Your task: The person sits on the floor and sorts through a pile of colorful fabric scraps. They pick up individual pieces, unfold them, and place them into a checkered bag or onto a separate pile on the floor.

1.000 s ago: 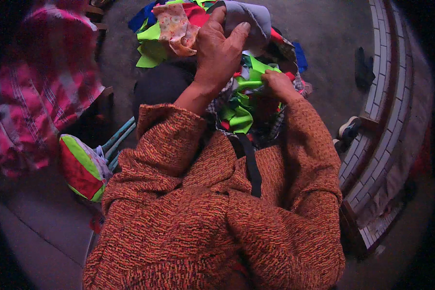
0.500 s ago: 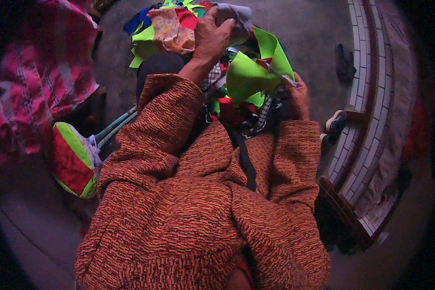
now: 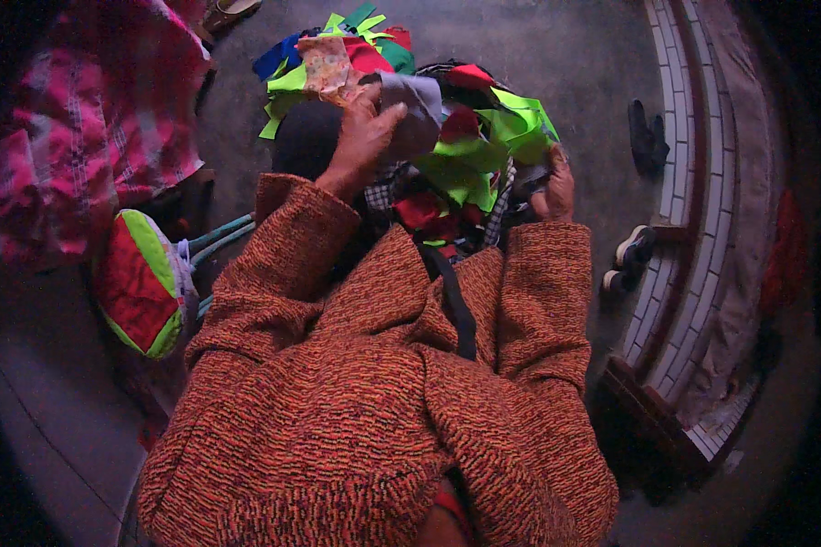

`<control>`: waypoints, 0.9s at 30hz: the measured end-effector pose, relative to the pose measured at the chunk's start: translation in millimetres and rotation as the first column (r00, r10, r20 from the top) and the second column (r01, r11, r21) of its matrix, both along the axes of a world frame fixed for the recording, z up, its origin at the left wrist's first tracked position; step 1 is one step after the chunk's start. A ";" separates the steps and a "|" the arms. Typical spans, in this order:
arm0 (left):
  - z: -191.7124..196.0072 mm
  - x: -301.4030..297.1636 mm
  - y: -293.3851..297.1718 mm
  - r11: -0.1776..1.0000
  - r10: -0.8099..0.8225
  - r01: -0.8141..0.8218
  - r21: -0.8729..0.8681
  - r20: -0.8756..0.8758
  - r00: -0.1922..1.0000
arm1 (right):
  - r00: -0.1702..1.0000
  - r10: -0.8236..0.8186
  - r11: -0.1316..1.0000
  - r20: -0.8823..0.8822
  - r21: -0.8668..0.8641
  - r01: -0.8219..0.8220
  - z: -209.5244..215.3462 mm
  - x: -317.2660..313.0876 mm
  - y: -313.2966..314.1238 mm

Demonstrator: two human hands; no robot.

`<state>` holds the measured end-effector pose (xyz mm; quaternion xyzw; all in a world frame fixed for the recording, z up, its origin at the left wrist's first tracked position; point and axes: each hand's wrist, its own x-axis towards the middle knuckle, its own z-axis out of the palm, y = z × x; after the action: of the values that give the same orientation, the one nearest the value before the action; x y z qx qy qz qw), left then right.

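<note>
Left hand [image 3: 363, 137] held soft grey cloth piece [image 3: 417, 109], fingers pinched tight on it, above heap of bright cloth scraps [image 3: 465, 164] on lap. Right hand [image 3: 556, 187] closed on edge of bright green cloth scrap [image 3: 520, 123]. Round red-and-green patchwork cushion [image 3: 137, 283] lay on floor to left. Pink checked fabric [image 3: 82, 137] sat beyond cushion.

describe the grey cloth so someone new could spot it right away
Start at the heap of bright fabric scraps at the top of the picture, beyond the orange sleeves. The left hand grips the grey cloth at the heap's near left. It is the only dull grey piece among greens, reds and blues.
</note>
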<state>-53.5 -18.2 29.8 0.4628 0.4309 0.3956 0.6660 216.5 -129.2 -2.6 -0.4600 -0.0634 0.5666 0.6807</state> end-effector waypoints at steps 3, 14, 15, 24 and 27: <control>8.3 5.3 -17.3 0.981 -0.080 0.087 -0.171 0.043 0.996 | 0.987 -0.007 1.000 -0.161 0.025 0.012 4.9 0.4 0.6; -28.5 40.0 -19.8 0.875 -0.337 0.377 -0.304 0.175 0.925 | 0.962 0.224 0.969 -0.153 0.143 -0.203 10.3 -25.3 -0.7; -28.2 41.9 -19.4 0.858 -0.306 0.374 -0.352 0.235 0.923 | 0.957 0.278 0.958 -0.089 0.104 -0.268 4.2 -25.9 -0.5; -10.6 38.4 -14.9 0.780 -0.275 0.460 -0.424 0.429 0.861 | 0.610 0.631 0.730 0.479 -0.099 -0.676 13.8 -69.8 24.0; -18.7 33.4 -5.9 0.860 -0.205 0.324 -0.395 0.314 0.927 | 0.542 0.706 0.673 0.456 -0.192 -0.714 34.9 -82.4 35.7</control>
<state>-20.0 -24.0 11.1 0.2994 0.3491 0.2495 0.8522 134.1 -93.5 32.3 -0.5177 -0.4204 0.6544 0.3563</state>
